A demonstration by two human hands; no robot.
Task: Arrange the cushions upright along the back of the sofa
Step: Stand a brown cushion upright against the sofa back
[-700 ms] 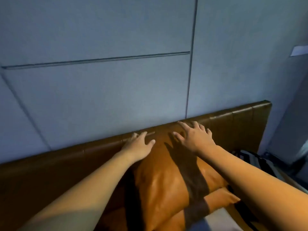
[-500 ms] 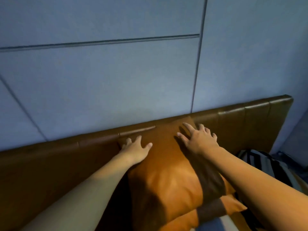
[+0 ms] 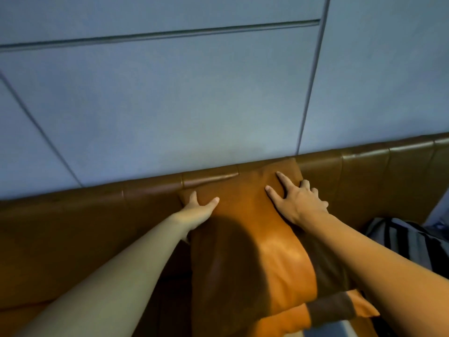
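An orange-brown leather cushion [image 3: 274, 259] with a dark brown stripe leans upright against the brown leather sofa back [image 3: 150, 193]. My left hand [image 3: 198, 210] rests on its upper left corner, thumb on the front and the other fingers hidden behind the edge. My right hand [image 3: 296, 198] lies flat on its upper right part, fingers spread. A second orange cushion [image 3: 289, 319] with a brown stripe lies flat under the first one's lower edge.
A striped grey and black cushion [image 3: 408, 242] sits on the seat at the right. A pale blue panelled wall [image 3: 170, 105] rises directly behind the sofa back. The sofa seat at the left is in shadow.
The view has shifted a little, so the sofa back now runs past the right edge. Both hands stay on the cushion's top; the left hand has slid onto its left corner.
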